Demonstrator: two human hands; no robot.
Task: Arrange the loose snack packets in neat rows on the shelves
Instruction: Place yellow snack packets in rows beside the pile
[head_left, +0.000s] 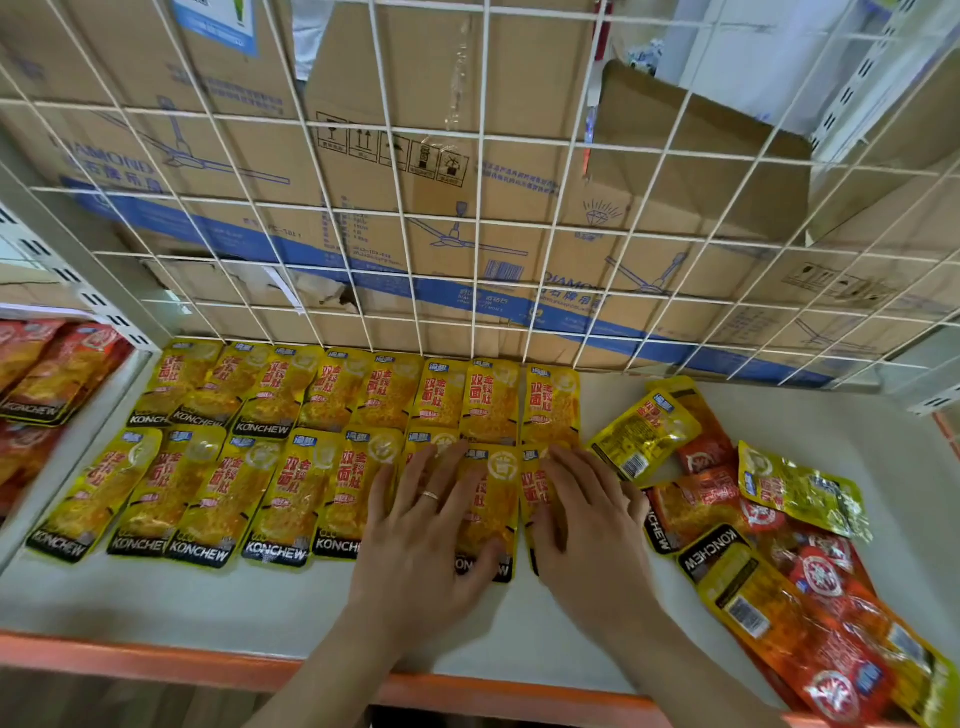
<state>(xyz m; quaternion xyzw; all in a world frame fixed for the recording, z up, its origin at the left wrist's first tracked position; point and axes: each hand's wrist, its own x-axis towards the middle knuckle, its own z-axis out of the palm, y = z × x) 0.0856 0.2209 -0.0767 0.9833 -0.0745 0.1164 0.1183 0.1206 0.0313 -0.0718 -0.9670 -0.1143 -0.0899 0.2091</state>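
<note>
Back row (363, 387): eight yellow packets lying flat and face up, just below the grid (415, 223), side by side with their edges overlapping.
Front row (218, 488): eight yellow packets as far as the hands let me count, on the side of the back row away from the grid.
Pointing: in both rows the long axis runs away from the grid. The blue logo end is toward the grid, and the black KONCHEW band is at the far end.
Pile (769, 525): loose yellow and red packets right of the rows, further from the grid. They lie at mixed angles and some are face down, showing barcodes. They overlap too much to count.
Material: glossy, crinkled foil pouches, rectangular and thin.
Left hand (426, 525): fingers straight and spread, palm down, pressing the front row's sixth and seventh packets. It grips nothing. A ring (430, 494) is on one finger.
Right hand (587, 525): flat, fingers straight, resting on the front row's last packet at its right end. It grips nothing.
Shelf (208, 608): smooth white board with an orange front lip.
Grid: white wire in square mesh.
Boxes (363, 156): brown cardboard with blue print, behind the grid.
Red packets (47, 374): left of the grid's post, on the next shelf.
</note>
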